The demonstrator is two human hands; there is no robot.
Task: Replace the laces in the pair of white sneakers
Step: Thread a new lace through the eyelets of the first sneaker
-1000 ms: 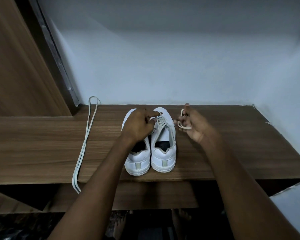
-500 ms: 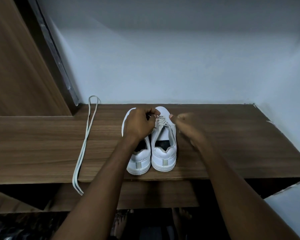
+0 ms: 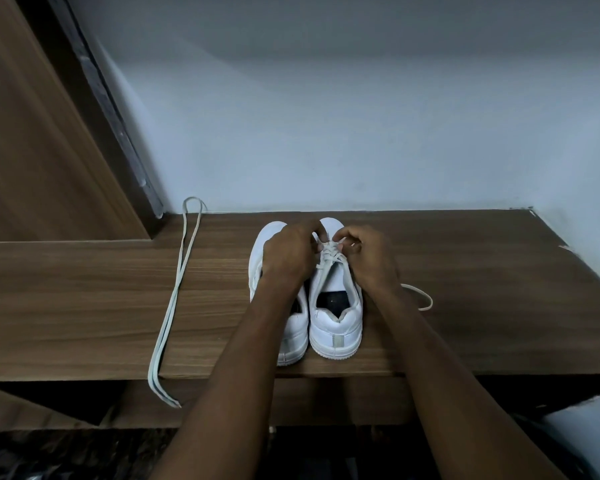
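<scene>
Now the right hand (image 3: 368, 258), out to the side with a coiled lace a second ago, has come back in to the right sneaker (image 3: 336, 306); its fingertips pinch the lace (image 3: 331, 254) at the upper eyelets. A loose end (image 3: 421, 297) trails right of its wrist. The left hand (image 3: 288, 258), opposite, pinches the same crossing above the left sneaker (image 3: 293, 337). Threading looks midway. The spare lace (image 3: 177, 296) lies well left on the shelf (image 3: 84, 299).

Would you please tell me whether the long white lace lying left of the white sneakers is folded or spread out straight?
Folded: the long white lace is doubled, its bend by the wall, both strands hanging over the wooden shelf edge.
</scene>
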